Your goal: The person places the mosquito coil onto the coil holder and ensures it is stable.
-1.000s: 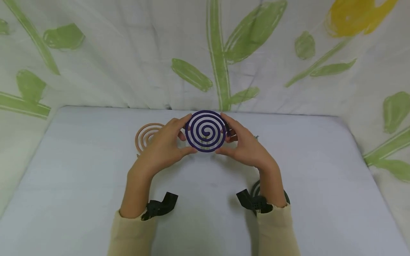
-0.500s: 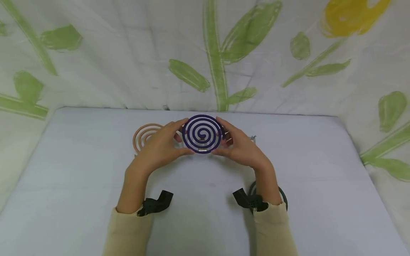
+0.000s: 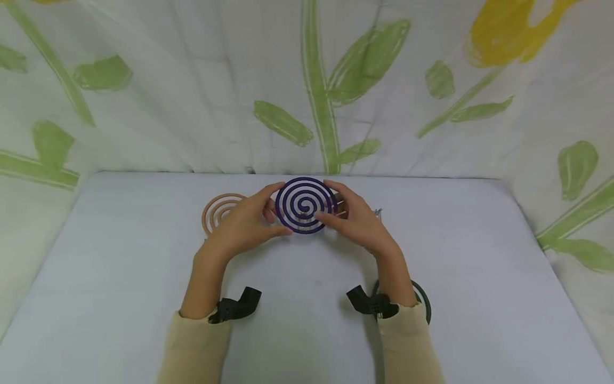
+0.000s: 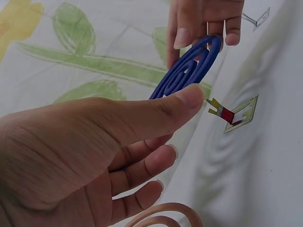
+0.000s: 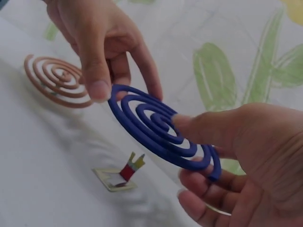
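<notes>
A dark blue mosquito coil is held tilted between both hands near the back of the table. My left hand pinches its left edge, thumb in front and fingers behind. At the opposite edge my right hand holds it, the thumb lying across the spiral's face. Below the coil a small metal coil stand stands on the table, its bent-up prong red and yellow. Through the rings the head view shows only part of that stand.
A brown mosquito coil lies behind the left hand, partly covered. Under the right wrist is a dark green coil, mostly hidden. Another metal stand is beyond the right hand. A flower-painted white cloth rises behind the table's back edge.
My right thumb has shifted from the blue coil's lower edge onto its face. Both hands still hold the coil in about the same spot, as the head view tips slightly upward.
</notes>
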`<state>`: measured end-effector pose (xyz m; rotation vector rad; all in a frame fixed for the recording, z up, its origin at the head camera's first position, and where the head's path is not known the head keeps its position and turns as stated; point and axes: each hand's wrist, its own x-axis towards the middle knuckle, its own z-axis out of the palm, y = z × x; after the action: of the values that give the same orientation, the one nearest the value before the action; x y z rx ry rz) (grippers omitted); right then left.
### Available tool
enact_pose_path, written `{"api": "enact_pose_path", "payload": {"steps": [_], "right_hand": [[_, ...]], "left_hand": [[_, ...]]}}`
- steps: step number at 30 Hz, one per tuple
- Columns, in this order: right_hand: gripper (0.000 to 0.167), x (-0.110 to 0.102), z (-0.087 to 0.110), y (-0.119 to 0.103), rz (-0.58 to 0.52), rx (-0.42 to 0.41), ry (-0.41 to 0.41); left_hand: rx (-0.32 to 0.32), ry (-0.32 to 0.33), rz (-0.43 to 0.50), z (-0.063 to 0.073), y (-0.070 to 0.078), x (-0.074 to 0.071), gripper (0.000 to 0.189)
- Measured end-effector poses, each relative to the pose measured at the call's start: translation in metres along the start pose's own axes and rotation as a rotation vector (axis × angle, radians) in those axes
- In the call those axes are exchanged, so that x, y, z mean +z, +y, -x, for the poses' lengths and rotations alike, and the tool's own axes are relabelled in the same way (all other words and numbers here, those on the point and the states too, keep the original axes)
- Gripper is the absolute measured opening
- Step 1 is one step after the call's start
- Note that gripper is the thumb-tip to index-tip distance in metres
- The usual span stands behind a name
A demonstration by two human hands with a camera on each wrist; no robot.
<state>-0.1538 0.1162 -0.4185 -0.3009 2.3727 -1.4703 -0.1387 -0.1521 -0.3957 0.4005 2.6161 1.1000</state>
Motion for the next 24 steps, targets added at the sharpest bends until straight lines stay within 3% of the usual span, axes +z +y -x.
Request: {"api": "enact_pose_path", "payload": {"steps": [4,16,24], "right_hand": [[0.068,0.001,0.0,0.002,-0.042,0.002,0.044],[0.075,0.004,-0.005,0.002,-0.025,-0.011,0.047],[0.064,0.011,-0.009,0.002,0.011,-0.002,0.072]], "left_hand": [[0.0,-0.009,-0.011,-0.002,0.002,0.003,0.093],[0.001,-0.011,-0.024,-0.001,0.003,0.004,0.085],[-0.053,0.094,-0.069,-0.007,0.004,0.01,0.069]]}}
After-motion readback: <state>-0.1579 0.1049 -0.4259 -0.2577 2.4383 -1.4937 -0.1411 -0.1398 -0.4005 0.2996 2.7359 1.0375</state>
